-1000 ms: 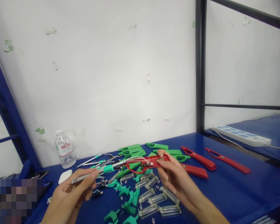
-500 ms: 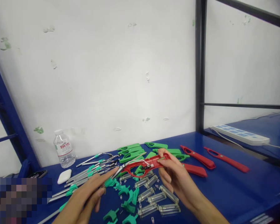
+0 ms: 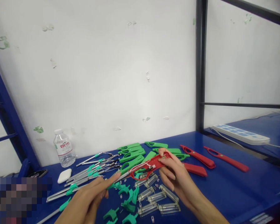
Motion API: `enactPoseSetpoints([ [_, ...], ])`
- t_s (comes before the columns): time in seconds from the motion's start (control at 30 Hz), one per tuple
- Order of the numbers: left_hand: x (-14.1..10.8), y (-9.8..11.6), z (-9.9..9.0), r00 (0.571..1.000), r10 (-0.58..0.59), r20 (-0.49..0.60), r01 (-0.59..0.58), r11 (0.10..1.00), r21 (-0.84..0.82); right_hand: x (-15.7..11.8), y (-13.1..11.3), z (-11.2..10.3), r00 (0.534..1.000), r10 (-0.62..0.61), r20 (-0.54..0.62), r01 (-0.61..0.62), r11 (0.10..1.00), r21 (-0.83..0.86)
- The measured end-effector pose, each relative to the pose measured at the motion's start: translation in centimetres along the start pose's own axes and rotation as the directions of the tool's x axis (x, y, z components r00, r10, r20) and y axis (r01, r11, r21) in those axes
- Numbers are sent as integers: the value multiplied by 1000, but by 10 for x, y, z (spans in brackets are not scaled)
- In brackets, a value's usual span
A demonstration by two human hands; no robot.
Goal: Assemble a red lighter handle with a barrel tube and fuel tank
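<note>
My right hand [image 3: 171, 169] is closed on a red handle shell [image 3: 155, 162], its open inner side facing up, with white wires and a small black part in it. My left hand [image 3: 95, 193] pinches a silver metal tube [image 3: 123, 176] that runs up to the shell's looped end. Below the hands lie teal clips [image 3: 128, 205] and clear plastic tanks [image 3: 156, 198]. Behind them are several green handle shells [image 3: 132, 154]. Metal tubes with teal clips and wires [image 3: 91, 171] lie to the left.
Red handles [image 3: 228, 159] lie at the right. A water bottle [image 3: 64, 149], a white case [image 3: 64, 176] and a dark phone [image 3: 38, 174] are at the left. A white power strip [image 3: 241, 134] sits beyond a black post [image 3: 200, 65] at the right.
The tube and my left hand have moved slightly right and the red shell has tilted more, its looped end now lower and further right. My right hand has barely moved.
</note>
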State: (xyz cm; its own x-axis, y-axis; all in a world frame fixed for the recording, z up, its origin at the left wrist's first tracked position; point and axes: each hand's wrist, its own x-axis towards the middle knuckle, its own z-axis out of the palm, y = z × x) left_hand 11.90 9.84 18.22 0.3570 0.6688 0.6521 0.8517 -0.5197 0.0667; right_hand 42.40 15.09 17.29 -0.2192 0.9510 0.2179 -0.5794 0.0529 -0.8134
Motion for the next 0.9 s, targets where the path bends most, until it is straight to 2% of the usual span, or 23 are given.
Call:
enactPoseSetpoints([
  [0.1,-5,-2,2,1000,2,-24,1,994,105,0,0,1,1000,3,-2,-3,1000,0],
  [0.2,-5,0,2,999,-41,-5,41,992,121,0,0,2,1000,7,-4,-7,1000,4],
  [0.27,-2,3,2,991,-117,57,112,990,90,-1,-1,2,1000,12,-1,-12,1000,6],
  [0.37,5,13,2,949,-267,167,272,962,-11,-2,-1,3,1000,27,14,-28,1000,5],
  [0.47,13,25,2,913,-356,197,383,916,-121,-1,0,4,999,34,32,-34,999,12],
  [0.67,15,35,2,936,-300,186,338,913,-230,2,3,2,996,25,87,-28,999,31],
  [0.83,6,26,9,952,-288,102,301,942,-150,1,3,1,993,20,113,-24,999,36],
  [0.9,4,23,11,966,-244,87,254,959,-128,0,3,1,993,17,118,-21,999,35],
])
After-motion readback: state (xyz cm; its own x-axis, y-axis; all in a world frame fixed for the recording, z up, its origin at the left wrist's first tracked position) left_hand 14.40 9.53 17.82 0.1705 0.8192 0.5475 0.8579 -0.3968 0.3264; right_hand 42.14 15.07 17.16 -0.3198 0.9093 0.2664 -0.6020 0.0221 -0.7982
